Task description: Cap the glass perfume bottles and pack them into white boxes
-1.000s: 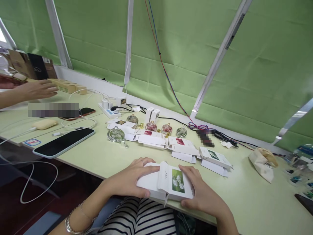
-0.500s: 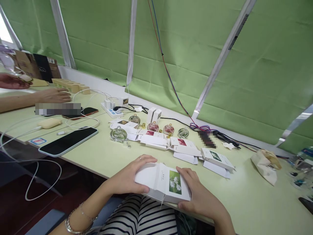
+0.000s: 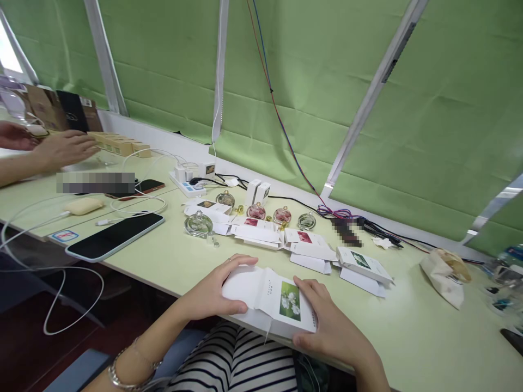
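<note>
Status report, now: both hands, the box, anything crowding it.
Left hand and right hand both gripping the white flower-print box at table edge. Flat cartons beyond, apart from it. Nothing crowding.

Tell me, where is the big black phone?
In the head view, the black phone lies flat on the table's left side, beside a white cable, left of the glass bottle.

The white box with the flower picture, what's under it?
The white box sits on the green table edge, held by the left hand and right hand. Its underside and inside are hidden.
</note>
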Motion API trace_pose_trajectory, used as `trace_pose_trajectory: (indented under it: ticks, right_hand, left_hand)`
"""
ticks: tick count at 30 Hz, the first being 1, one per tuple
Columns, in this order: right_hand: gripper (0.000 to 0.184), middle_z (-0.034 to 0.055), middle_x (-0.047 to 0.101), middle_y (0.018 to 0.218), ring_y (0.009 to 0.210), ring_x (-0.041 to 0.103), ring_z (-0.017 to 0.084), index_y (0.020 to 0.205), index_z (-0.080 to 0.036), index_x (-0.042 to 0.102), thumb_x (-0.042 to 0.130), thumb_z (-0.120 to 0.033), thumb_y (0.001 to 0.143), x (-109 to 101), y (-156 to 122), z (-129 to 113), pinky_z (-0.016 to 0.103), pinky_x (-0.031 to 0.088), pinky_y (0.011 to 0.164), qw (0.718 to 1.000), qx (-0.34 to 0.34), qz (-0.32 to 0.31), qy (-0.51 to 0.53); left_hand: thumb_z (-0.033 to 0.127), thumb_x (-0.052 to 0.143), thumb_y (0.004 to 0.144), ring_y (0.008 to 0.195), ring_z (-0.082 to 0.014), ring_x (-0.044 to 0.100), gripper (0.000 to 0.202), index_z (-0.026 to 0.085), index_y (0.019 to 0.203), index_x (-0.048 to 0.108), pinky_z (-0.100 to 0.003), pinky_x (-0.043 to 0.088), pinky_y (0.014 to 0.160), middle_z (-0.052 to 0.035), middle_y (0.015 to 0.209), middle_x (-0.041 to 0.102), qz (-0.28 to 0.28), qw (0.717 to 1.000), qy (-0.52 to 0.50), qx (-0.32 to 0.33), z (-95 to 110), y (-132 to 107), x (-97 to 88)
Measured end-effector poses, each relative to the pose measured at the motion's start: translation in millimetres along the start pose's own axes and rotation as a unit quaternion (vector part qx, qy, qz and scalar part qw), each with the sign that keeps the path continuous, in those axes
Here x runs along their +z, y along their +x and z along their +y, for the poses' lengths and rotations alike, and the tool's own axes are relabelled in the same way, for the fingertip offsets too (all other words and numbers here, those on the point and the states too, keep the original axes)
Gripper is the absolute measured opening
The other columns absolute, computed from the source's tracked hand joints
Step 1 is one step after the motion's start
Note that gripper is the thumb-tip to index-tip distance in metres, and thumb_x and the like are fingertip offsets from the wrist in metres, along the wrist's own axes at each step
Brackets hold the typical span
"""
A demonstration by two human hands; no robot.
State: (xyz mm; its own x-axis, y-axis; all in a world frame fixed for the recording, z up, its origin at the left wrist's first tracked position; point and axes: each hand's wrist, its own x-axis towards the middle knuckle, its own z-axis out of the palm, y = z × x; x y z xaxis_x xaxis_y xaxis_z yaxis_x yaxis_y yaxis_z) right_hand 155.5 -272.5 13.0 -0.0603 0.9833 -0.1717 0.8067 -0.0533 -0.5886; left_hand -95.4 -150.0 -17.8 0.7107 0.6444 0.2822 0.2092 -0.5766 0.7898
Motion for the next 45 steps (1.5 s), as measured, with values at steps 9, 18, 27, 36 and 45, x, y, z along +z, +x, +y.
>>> trace_pose_trajectory:
  ticks: [9, 18, 27, 36, 45]
  right_hand:
    - [0.086, 0.0079, 0.032, 0.142, 0.131, 0.025, 0.023, 0.141, -0.016, 0.029, 0.064, -0.037, 0.065, 1.3, 5.4, 9.9, 0.035, 0.024, 0.110, 0.999, -0.008, 0.044, -0.028]
    - [0.082, 0.0082, 0.034, 0.142, 0.131, 0.028, 0.023, 0.137, -0.019, 0.036, 0.069, -0.038, 0.064, -3.2, 4.4, 16.4, 0.036, 0.022, 0.111, 0.998, -0.041, 0.037, 0.009]
    - [0.080, 0.0083, 0.037, 0.138, 0.129, 0.029, 0.025, 0.135, -0.019, 0.038, 0.068, -0.038, 0.064, -1.7, 2.8, 8.5, 0.038, 0.024, 0.109, 0.998, -0.032, 0.045, 0.001]
    - [0.077, 0.0084, 0.037, 0.137, 0.129, 0.029, 0.026, 0.134, -0.019, 0.039, 0.066, -0.040, 0.066, 2.1, 6.5, 8.9, 0.039, 0.025, 0.108, 0.997, -0.047, 0.057, -0.006]
    - [0.078, 0.0083, 0.037, 0.136, 0.129, 0.029, 0.024, 0.134, -0.019, 0.039, 0.068, -0.036, 0.064, 11.3, 11.3, 8.1, 0.038, 0.025, 0.108, 0.996, -0.051, 0.069, 0.021]
  left_hand:
    - [0.043, 0.071, 0.069, 0.137, -0.0314, 0.012, 0.074, 0.026, 0.133, 0.038, -0.049, 0.019, 0.109, -0.0098, 0.146, 0.025, -0.094, 0.991, 0.095, 0.027, -1.7, 3.4, 0.7]
    - [0.040, 0.075, 0.064, 0.134, -0.0311, 0.023, 0.081, 0.024, 0.134, 0.038, -0.045, 0.024, 0.108, -0.0107, 0.143, 0.031, -0.138, 0.984, 0.114, 0.020, 0.5, 5.1, -4.6]
    - [0.040, 0.074, 0.067, 0.134, -0.0288, 0.021, 0.076, 0.026, 0.134, 0.038, -0.043, 0.024, 0.109, -0.0090, 0.144, 0.029, -0.132, 0.986, 0.095, 0.031, -2.3, 3.9, -5.5]
    - [0.042, 0.064, 0.076, 0.129, -0.0278, 0.031, 0.058, 0.024, 0.128, 0.046, -0.042, 0.028, 0.107, -0.0092, 0.139, 0.037, -0.081, 0.990, 0.117, -0.001, -3.2, 5.4, -0.2]
    - [0.038, 0.065, 0.075, 0.125, -0.0272, 0.037, 0.055, 0.024, 0.124, 0.047, -0.041, 0.032, 0.105, -0.0085, 0.133, 0.042, -0.056, 0.992, 0.113, 0.012, -0.3, 4.7, -0.2]
